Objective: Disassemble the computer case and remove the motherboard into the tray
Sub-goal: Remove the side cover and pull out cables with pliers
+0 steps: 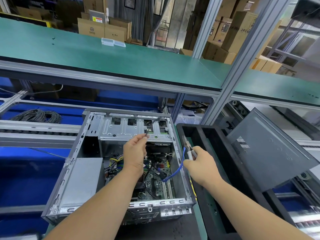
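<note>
An open grey computer case [72,174] lies on its side in front of me, with the green motherboard [157,181] showing inside. My left hand [134,153] is raised above the board and pinches a thin black cable [150,127] that runs up to the silver drive cage [121,129]. To the right, over the case's edge, my right hand [199,161] grips a pair of pliers [187,144] with pale handles, jaws pointing up. A blue cable [180,168] loops from the board toward that hand. A black tray [223,153] stands right of the case.
The removed dark side panel [270,153] leans at the right, over the tray. A silver power supply [83,179] fills the case's left half. A green shelf [121,56] spans above, with small clear boxes [112,42] on it. A coil of grey cable [36,116] lies at the far left.
</note>
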